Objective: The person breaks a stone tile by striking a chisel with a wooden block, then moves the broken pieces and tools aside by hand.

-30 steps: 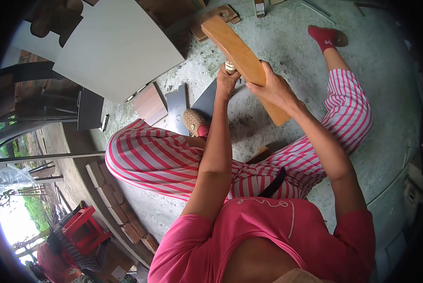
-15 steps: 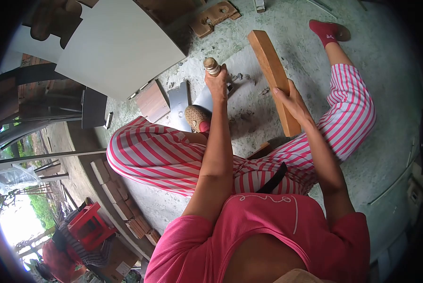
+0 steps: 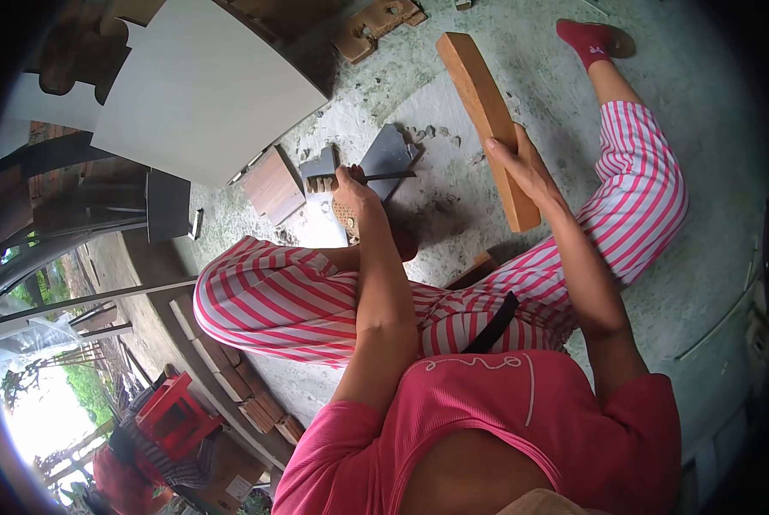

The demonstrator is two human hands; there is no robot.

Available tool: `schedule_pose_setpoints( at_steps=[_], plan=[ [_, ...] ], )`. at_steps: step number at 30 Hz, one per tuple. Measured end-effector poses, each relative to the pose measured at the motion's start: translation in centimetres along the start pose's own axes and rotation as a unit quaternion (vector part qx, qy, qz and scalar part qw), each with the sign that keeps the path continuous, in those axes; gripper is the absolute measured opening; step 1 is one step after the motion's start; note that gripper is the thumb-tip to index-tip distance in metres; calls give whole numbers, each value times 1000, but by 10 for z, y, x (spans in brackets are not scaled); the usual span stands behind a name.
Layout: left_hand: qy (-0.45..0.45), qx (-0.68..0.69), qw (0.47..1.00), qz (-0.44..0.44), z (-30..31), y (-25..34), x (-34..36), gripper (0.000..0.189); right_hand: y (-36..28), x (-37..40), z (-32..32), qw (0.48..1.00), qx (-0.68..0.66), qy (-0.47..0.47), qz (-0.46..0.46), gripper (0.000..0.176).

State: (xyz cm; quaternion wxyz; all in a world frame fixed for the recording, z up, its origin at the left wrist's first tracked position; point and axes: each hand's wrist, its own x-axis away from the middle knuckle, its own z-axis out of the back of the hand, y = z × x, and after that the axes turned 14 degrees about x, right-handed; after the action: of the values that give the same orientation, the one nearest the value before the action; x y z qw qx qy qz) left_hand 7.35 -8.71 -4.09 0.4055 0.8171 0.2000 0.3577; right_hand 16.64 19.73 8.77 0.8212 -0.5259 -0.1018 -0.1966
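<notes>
Wooden block in right hand, dark tool in left hand

With the person's body at 6 o'clock, the left hand (image 3: pixel 357 190) is just before 12 o'clock, clamped around a thin dark tool (image 3: pixel 388 177); its handle end (image 3: pixel 319 184) points to 9 o'clock. The right hand (image 3: pixel 524 174) is near 2 o'clock, its thumb over a wooden block (image 3: pixel 480 99) and its fingers wrapped behind. The block is held in the air, its far end tilted toward 12 o'clock. I judge it stiff, rather heavy and not fragile; its smooth faces may slip a little. The good place to take hold is around the middle, with the thumb across one face. Beyond the left hand, grey pieces (image 3: pixel 389 154) lie on the floor (image 3: pixel 453 184); farther, between 10 and 11 o'clock, is a large pale board (image 3: pixel 208 94).

Half a second ago, the tool's handle end faced the camera; now the tool lies crosswise, and the left hand is lower. The block's pose is almost the same.
</notes>
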Motion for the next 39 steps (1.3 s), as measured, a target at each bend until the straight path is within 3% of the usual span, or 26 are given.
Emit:
schedule_pose_setpoints(
  at_steps=[3, 8, 22, 25, 29, 33, 34, 37, 39],
  plan=[
    [-70, 29, 996, -50, -28, 8, 3, 20, 10, -3, -6, 1000, 29, 1, 5, 74],
    [-167, -45, 976, -134, -63, 8, 14, 20, 17, -2, -7, 999, 42, -1, -6, 74],
    [-246, -186, 938, -157, -78, -7, 59, 19, -6, 5, -1, 999, 42, 1, 1, 76],
    [-275, -226, 917, -178, -78, -14, 72, 20, -52, 10, 9, 999, 30, 7, 43, 74],
    [-285, -218, 915, -184, -75, -12, 73, 20, -130, 23, 30, 978, 4, 69, 195, 74],
    [-307, -174, 907, -228, -75, -10, 76, 20, -153, 32, 23, 945, 30, 110, 305, 79],
    [-308, -102, 927, -188, -74, -11, 80, 22, -149, 33, 18, 950, 52, 80, 298, 80],
    [-320, -66, 932, -156, -70, -21, 79, 24, -100, 24, -6, 956, 153, -3, 252, 76],
    [-310, -126, 928, -166, -69, -18, 82, 25, -79, 20, -8, 960, 228, -143, 83, 75]
  ],
)
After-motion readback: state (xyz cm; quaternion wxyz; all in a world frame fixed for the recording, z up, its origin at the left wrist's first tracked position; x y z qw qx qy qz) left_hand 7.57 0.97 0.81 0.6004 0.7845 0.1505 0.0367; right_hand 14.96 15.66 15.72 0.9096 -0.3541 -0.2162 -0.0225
